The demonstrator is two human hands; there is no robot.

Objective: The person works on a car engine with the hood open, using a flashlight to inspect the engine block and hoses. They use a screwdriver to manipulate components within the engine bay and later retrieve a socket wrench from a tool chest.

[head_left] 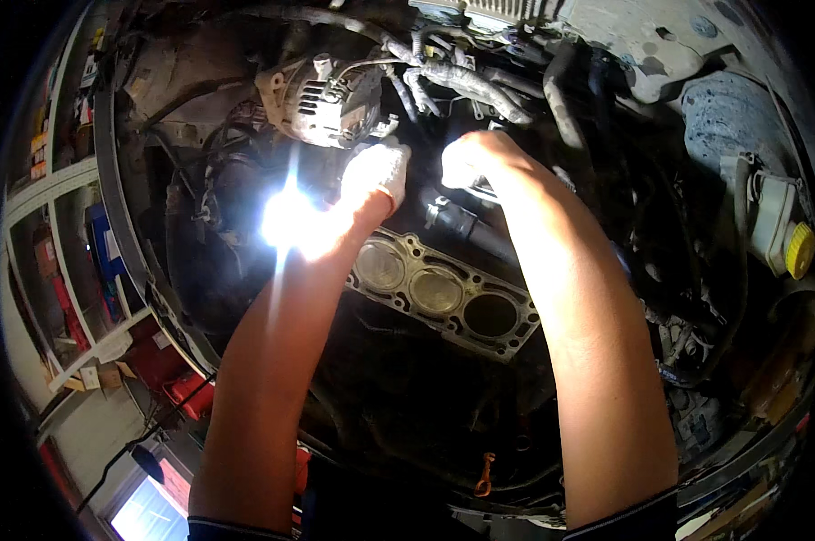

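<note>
Both my hands wear whitish gloves and reach into an engine bay. My left hand [378, 171] is closed just below the lower right bracket of a grey alternator [322, 106]; what its fingers grip, if anything, is hidden. To the right, my right hand [466, 162] is curled closed, seen from the back. A pale metal edge shows just under it, but its kind cannot be made out. Below the hands lies a bare engine block [411, 302] with its cylinder head off; two piston tops and one dark bore show. A dark hose [466, 225] with a clamp runs beneath my right hand.
A glaring work lamp [290, 216] shines beside my left forearm. Wiring and hoses [466, 81] cross the back. At right is a reservoir with a yellow cap [799, 251]. An orange dipstick handle [485, 475] stands near the front edge. Shelves [51, 194] line the left.
</note>
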